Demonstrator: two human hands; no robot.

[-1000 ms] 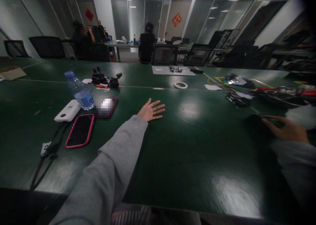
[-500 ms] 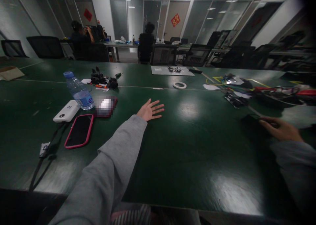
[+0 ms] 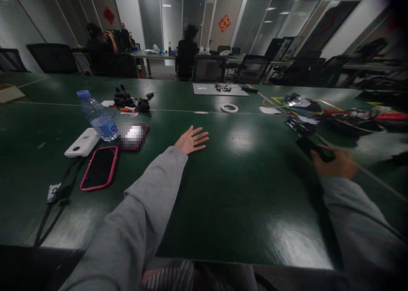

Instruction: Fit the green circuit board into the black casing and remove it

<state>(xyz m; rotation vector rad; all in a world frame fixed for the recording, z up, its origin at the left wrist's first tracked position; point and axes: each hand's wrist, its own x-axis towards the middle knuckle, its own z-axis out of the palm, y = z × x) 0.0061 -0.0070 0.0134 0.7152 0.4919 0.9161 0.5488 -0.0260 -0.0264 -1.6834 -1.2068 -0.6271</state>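
My left hand (image 3: 191, 140) rests at the middle of the green table (image 3: 223, 189), fingers spread and palm turned to the right, holding nothing. Over on the right, my right hand (image 3: 337, 163) grips a black flat object (image 3: 310, 147), blurred by motion; its kind cannot be made out. That object is tilted and seems to be held just above the table. Left of my left hand lie a phone in a pink case (image 3: 99, 168) and a pixelated item with a dark red edge (image 3: 145, 133).
A tilted water bottle (image 3: 103, 123) and a white power bank (image 3: 82, 143) with a black cable stand at left. Black parts (image 3: 126, 99), a white tape ring (image 3: 229, 108) and a grey board (image 3: 204, 89) lie farther back. Tangled cables (image 3: 302, 104) spread at right. People sit beyond.
My right hand has moved left with the black flat object, which now shows more clearly. My left hand keeps its spread pose. The whole view has shifted slightly.
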